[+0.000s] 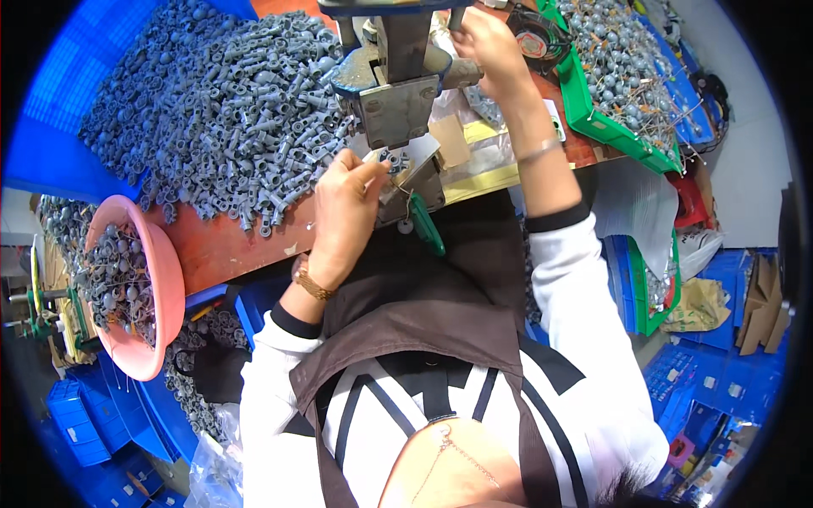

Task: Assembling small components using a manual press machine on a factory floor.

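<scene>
My left hand (345,203) is closed, thumb and fingertips pinching a small grey plastic fitting (391,159) at the lower part of a metal bench press (398,110). The fitting sits just under the press's steel block. My right hand (493,49) reaches up beside the far right of the press, fingers curled in near its upper part. What those fingers hold, if anything, is hidden by the press. A green-handled tool (427,223) hangs below the press at the table edge. Left of the press lies a large heap of grey plastic fittings (262,110).
A pink basin (174,279) of grey parts stands at the left table edge. Blue crates (59,161) surround the heap. At the right is a green tray (584,118) of grey parts with thin metal rods. A small black fan (538,42) sits behind my right hand.
</scene>
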`<state>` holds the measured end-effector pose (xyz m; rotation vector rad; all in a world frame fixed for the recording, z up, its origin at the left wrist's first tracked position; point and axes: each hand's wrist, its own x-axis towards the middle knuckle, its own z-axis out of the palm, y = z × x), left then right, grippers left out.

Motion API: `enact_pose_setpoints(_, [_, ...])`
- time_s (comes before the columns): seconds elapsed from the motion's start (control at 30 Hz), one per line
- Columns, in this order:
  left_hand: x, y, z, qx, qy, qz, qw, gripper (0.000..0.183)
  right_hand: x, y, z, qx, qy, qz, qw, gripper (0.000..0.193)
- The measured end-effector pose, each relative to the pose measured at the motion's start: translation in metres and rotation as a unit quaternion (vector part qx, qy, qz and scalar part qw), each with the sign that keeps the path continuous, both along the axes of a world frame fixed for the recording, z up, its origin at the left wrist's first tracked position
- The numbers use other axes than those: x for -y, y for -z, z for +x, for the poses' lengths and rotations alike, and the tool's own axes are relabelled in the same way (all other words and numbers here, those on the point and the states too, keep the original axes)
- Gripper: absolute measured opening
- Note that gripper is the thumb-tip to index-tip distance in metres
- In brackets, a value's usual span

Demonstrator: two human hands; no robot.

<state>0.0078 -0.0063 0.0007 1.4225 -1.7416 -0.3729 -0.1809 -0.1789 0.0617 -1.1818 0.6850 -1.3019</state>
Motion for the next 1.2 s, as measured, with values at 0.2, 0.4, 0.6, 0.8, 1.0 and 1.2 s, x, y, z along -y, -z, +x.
enact_pose_setpoints(0.2, [-0.003, -0.001, -0.008, -0.018, -0.01, 0.012, 1.0, 0.009, 0.01, -0.094, 0.016, -0.08, -0.03, -0.139, 0.987, 0.024])
enact_pose_setpoints(0.4, [-0.006, -0.001, -0.002, 0.005, -0.03, 0.002, 1.0, 0.01, -0.159, -0.04, -0.021, -0.184, 0.136, -0.468, 0.854, 0.007])
enact_pose_setpoints(0.6, [-0.016, -0.011, 0.001, 0.068, -0.083, -0.032, 0.994, 0.013, -0.177, -0.041, -0.037, -0.251, 0.059, -0.504, 0.825, 0.025])
enact_pose_setpoints(0.8, [-0.038, -0.009, 0.0, -0.077, 0.026, 0.155, 0.985, 0.014, -0.144, -0.057, -0.022, -0.09, 0.288, -0.378, 0.875, 0.013])
enact_pose_setpoints(1.0, [-0.032, 0.026, 0.008, -0.206, -0.018, 0.173, 0.963, 0.014, -0.169, 0.06, 0.017, -0.353, 0.151, -0.289, 0.877, 0.018])
enact_pose_setpoints(1.2, [-0.021, 0.003, -0.01, -0.143, -0.063, 0.067, 0.985, 0.03, -0.154, 0.079, 0.035, -0.443, 0.135, -0.216, 0.86, 0.021])
